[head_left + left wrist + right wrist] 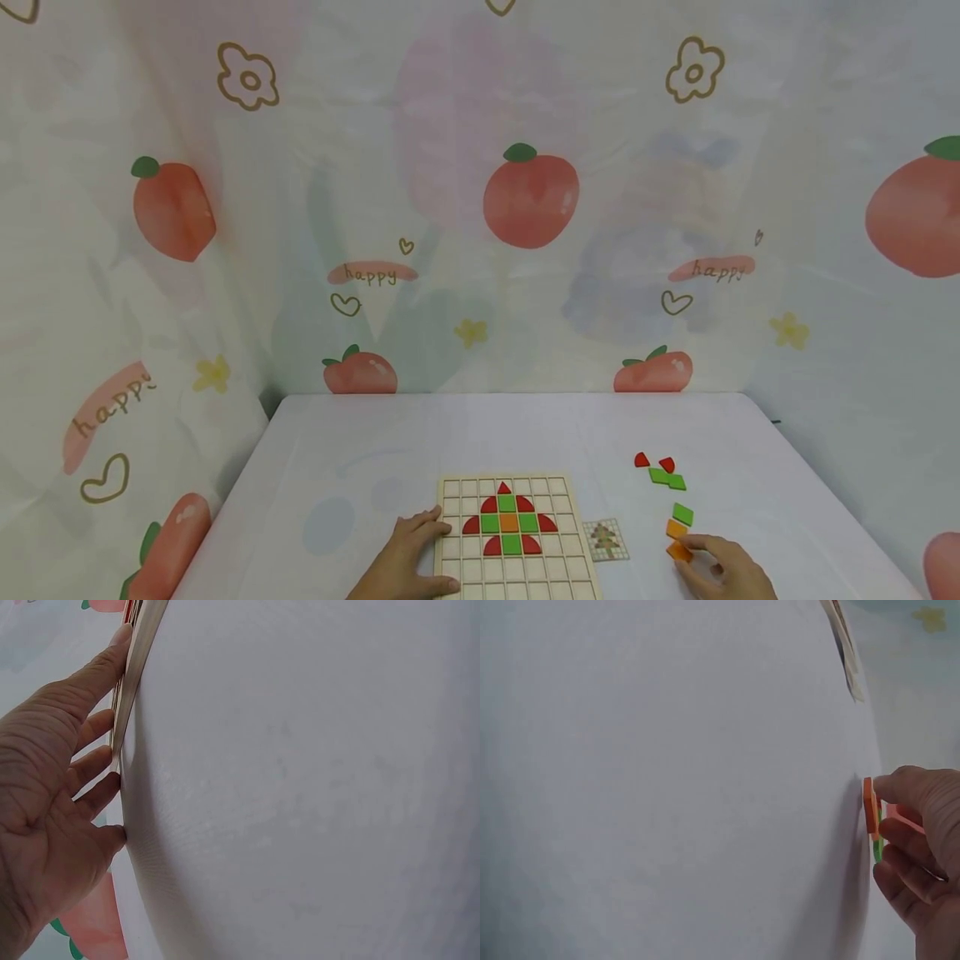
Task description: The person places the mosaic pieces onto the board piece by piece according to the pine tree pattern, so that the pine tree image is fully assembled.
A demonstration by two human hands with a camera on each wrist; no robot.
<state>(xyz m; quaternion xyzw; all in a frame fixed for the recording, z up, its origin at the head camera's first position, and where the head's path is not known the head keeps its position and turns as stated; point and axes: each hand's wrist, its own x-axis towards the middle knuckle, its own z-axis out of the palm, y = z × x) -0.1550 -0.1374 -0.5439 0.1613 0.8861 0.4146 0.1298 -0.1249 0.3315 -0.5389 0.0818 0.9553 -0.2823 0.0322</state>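
Left hand (408, 554): fingers loose against the wooden board (557, 504). Right hand (727, 571): grip pinching an orange tile (677, 552), right of the picture card (606, 540), at the surface (525, 429). Step, we judge: piece pickup; next move calls for a steady lift.

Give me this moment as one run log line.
left hand: touching left edge of board | right hand: pinching orange tile | tile pattern: red, green, orange, on board | card: right of board
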